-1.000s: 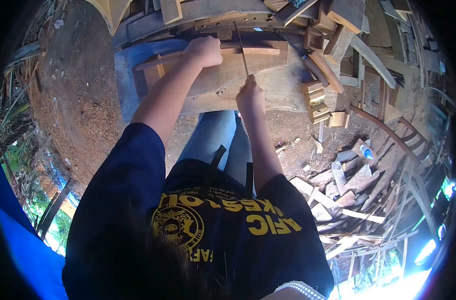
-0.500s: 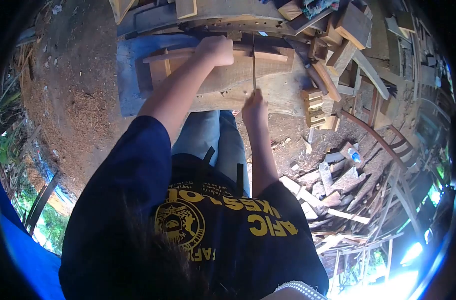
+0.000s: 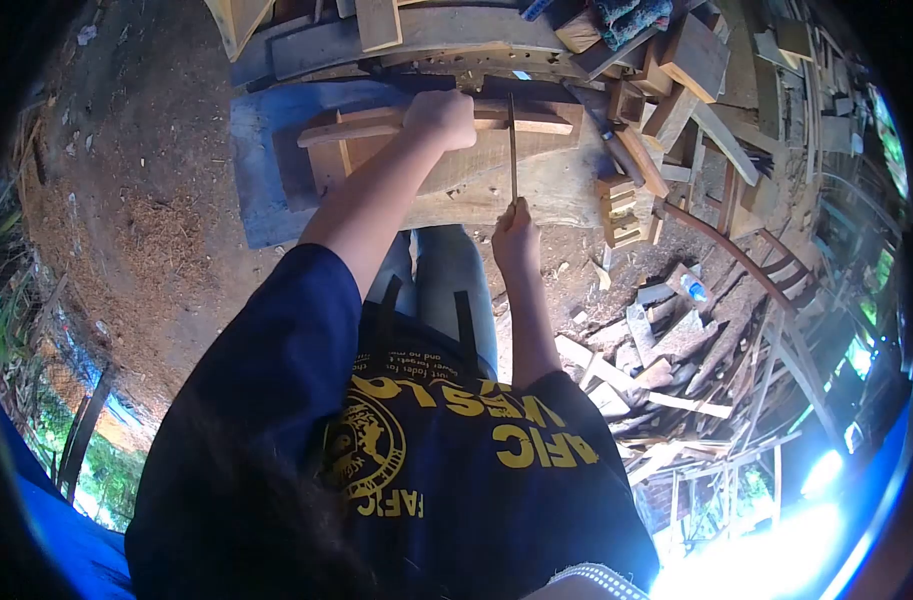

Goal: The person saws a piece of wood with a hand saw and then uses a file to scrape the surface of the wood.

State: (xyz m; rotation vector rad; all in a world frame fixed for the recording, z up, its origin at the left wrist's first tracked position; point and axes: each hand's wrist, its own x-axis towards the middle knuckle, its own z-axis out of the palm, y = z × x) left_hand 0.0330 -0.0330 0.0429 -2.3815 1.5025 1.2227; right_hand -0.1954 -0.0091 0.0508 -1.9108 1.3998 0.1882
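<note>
A curved wooden piece (image 3: 366, 129) lies across a flat board on the workbench. My left hand (image 3: 442, 120) is closed over it near its middle, pressing it against the board. My right hand (image 3: 516, 222) is closed around the near end of a thin hand saw (image 3: 513, 150), whose handle is hidden in my fist. Seen from above, the blade shows only as a narrow edge. It points away from me and crosses the curved piece to the right of my left hand, near its right end. The teeth cannot be made out.
The workbench (image 3: 266, 215) has a worn bluish left end. Wood blocks (image 3: 696, 65) and a wooden-handled tool (image 3: 616, 145) lie at its right. Offcuts (image 3: 666, 350) cover the ground on the right, near a curved wooden frame (image 3: 736, 255). Sawdust (image 3: 156, 250) is spread on the left.
My right hand has drawn the saw back toward me, so its tip now reaches only just past the curved piece. My left hand stays on the piece. The view has shifted slightly.
</note>
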